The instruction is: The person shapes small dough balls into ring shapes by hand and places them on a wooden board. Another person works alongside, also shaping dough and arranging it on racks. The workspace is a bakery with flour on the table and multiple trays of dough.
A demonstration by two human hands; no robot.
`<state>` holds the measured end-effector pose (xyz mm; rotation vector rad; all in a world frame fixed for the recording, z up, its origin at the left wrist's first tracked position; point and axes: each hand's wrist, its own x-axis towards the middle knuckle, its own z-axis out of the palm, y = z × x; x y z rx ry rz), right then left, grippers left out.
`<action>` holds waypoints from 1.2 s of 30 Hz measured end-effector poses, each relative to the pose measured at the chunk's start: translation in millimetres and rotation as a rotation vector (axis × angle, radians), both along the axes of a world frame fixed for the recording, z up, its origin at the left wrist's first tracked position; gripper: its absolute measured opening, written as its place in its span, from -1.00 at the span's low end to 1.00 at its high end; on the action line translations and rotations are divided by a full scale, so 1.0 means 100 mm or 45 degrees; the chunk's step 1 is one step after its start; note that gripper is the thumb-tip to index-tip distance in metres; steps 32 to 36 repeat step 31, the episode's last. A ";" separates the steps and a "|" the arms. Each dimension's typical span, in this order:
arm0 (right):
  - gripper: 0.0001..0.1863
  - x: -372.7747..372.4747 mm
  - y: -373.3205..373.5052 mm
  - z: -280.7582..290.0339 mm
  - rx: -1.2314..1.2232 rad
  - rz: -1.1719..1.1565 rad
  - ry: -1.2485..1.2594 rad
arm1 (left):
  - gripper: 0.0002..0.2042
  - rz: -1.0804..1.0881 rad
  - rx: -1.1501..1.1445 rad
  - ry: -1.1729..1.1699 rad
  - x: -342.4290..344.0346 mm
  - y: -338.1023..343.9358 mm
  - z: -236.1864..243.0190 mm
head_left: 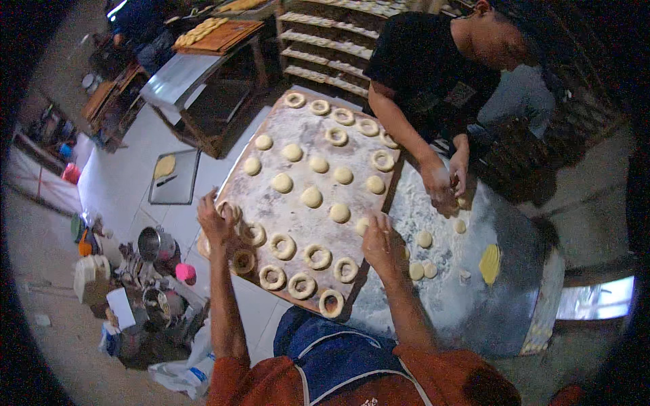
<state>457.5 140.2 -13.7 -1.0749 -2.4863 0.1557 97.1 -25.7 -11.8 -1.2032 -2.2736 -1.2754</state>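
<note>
A floured wooden board (271, 199) lies before me with dough rings along its near and far sides and round dough balls (311, 197) in the middle. At the board's left edge, my left hand (215, 222) curls its fingers over a dough ring (231, 211). My right hand (381, 245) is at the board's right edge, fingers drawn together against a dough ball (362, 226) that they partly cover. Close to my left hand lie more dough rings (252, 234). A dough ring (345, 270) sits left of my right wrist.
On the right, a floured metal table (501, 304) holds several dough pieces (424, 239) and a flat yellow piece (489, 264). Across it, a co-worker's hands (443, 186) handle dough. Racks (325, 61) stand behind. Pots (157, 243) and a tray (174, 193) are at the left.
</note>
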 end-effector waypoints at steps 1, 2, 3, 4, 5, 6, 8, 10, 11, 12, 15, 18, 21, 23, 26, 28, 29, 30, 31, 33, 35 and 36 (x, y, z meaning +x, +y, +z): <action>-0.60 0.02 0.01 0.06 -0.139 0.050 -0.077 | -0.72 -0.053 0.117 0.116 0.17 0.12 0.02; -0.57 0.10 0.03 0.10 -0.227 0.034 -0.155 | -0.66 -0.055 -0.052 -0.084 0.73 0.39 0.30; -0.54 0.05 -0.01 0.22 -0.311 0.081 -0.216 | -0.64 -0.251 0.056 -0.133 0.85 0.47 -0.03; -0.50 0.11 0.01 0.26 -0.398 0.069 -0.296 | -0.63 -0.465 -0.057 -0.064 1.28 0.69 0.13; -0.48 0.07 -0.01 0.42 -0.669 -0.058 -0.155 | -0.64 -0.578 -0.195 -0.174 1.61 0.88 0.22; -0.46 -0.03 -0.03 0.56 -0.914 -0.181 0.005 | -0.65 -0.607 -0.109 -0.073 1.78 0.95 0.14; -0.69 0.13 0.21 -0.06 -0.822 -0.023 0.209 | -0.64 -0.665 -0.139 -0.132 2.00 1.26 -0.24; -0.59 0.26 0.18 -0.24 -0.748 0.171 0.478 | -0.73 -0.615 -0.179 0.153 2.05 1.36 -0.29; -0.60 0.35 0.08 -0.18 -0.850 0.183 0.566 | -0.83 -0.744 -0.297 -0.168 1.80 1.30 -0.54; -0.61 0.56 0.02 -0.17 -0.944 0.154 0.648 | -0.87 -0.730 -0.512 -0.022 1.88 1.34 -0.37; -0.65 1.27 0.12 -0.06 -0.882 -0.124 0.583 | -0.81 -0.847 -0.462 -0.034 2.13 1.18 0.19; -0.60 1.89 0.51 -0.07 -0.780 -0.368 0.507 | -0.72 -0.768 -0.657 -0.534 2.81 1.22 0.43; -0.64 2.50 0.82 -0.79 -0.232 -0.641 0.477 | -0.58 -1.099 -0.582 -0.839 3.71 1.45 0.44; -0.65 2.58 0.92 -0.64 -0.553 -0.548 0.645 | -0.57 -1.107 -0.355 -0.370 4.04 1.49 0.09; -0.61 2.67 0.86 -0.40 -0.443 -0.325 0.358 | -0.70 -1.069 -0.469 -0.907 4.44 1.41 0.19; -0.62 2.78 0.75 -0.43 -0.812 -0.337 0.755 | -0.69 -1.000 -0.388 -1.175 4.72 1.45 -0.06; -0.62 2.78 0.63 -0.35 -0.914 -0.305 0.908 | -0.69 -0.989 -0.295 -1.268 4.81 1.45 -0.10; -0.62 2.79 0.50 -0.23 -1.013 -0.281 1.059 | -0.69 -0.986 -0.201 -1.361 4.89 1.45 -0.16; -0.50 2.86 0.40 -0.17 -1.252 -0.192 1.278 | -0.60 -1.051 -0.261 -1.406 4.92 1.44 -0.23; -0.50 2.86 0.40 -0.17 -1.252 -0.192 1.278 | -0.60 -1.051 -0.261 -1.406 4.92 1.44 -0.23; -0.50 2.86 0.40 -0.17 -1.252 -0.192 1.278 | -0.60 -1.051 -0.261 -1.406 4.92 1.44 -0.23; -0.50 2.86 0.40 -0.17 -1.252 -0.192 1.278 | -0.60 -1.051 -0.261 -1.406 4.92 1.44 -0.23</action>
